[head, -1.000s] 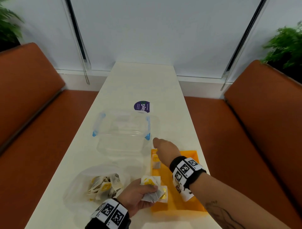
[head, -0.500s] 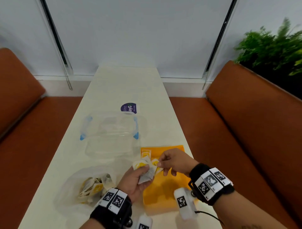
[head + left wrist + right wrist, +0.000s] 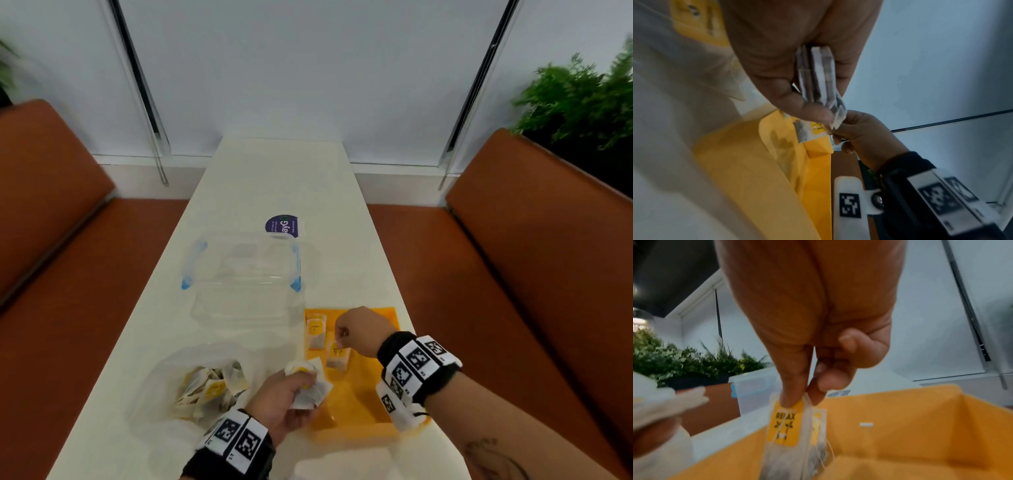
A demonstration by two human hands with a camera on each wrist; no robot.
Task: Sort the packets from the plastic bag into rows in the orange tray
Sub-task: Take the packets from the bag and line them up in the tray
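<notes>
R hand pinches one packet by top edge; it hangs upright, long axis vertical, over orange tray. L hand grips packet bunch beside plastic bag.

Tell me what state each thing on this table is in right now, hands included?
Orange tray: open, one packet standing at its far end.
Right hand: pinching a second packet by its top, over the tray.
Left hand: gripping a bunch of packets.
Plastic bag: lying on the table, packets still inside.
Clear container: blue clips at its sides; whether it is lidded I cannot tell.
</notes>
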